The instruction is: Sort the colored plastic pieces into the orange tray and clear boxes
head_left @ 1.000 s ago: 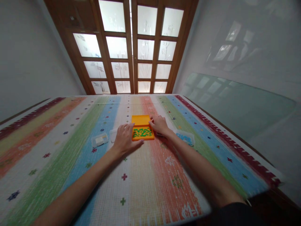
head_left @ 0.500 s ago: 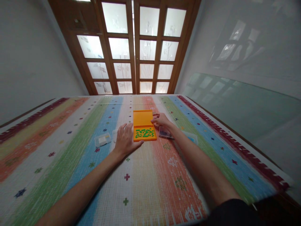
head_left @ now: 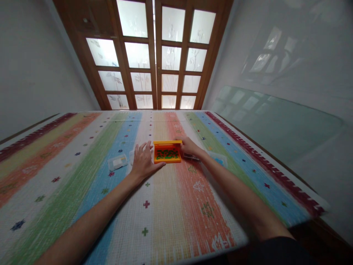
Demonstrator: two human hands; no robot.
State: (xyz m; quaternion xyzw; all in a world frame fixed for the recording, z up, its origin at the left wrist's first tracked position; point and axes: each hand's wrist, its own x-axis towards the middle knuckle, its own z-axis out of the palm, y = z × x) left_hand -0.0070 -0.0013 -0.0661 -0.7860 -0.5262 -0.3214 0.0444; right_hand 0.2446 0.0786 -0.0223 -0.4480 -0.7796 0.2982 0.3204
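Observation:
A shallow orange hinged box [head_left: 172, 160] stands on the tablecloth in front of me, with several small green pieces [head_left: 167, 154] inside. Its lid [head_left: 167, 142] is tilted partway down over them. At the box's right side, my right hand [head_left: 190, 146] has its fingers closed at the lid's edge; the fingertips are partly hidden behind it. My left hand [head_left: 143, 162] lies at the left side with fingers spread, its thumb stretched along the box's front edge.
A clear plastic case [head_left: 118, 162] with a pale insert lies left of my left hand. Another clear case with blue contents [head_left: 220, 162] sits beyond my right forearm, and a dark-edged case [head_left: 191, 157] is partly under my right hand. The striped tablecloth [head_left: 165, 206] covers the table.
The lid has swung from standing upright toward the front, and my right hand has moved with it. My left hand stays beside the box, with its fingers somewhat more spread.

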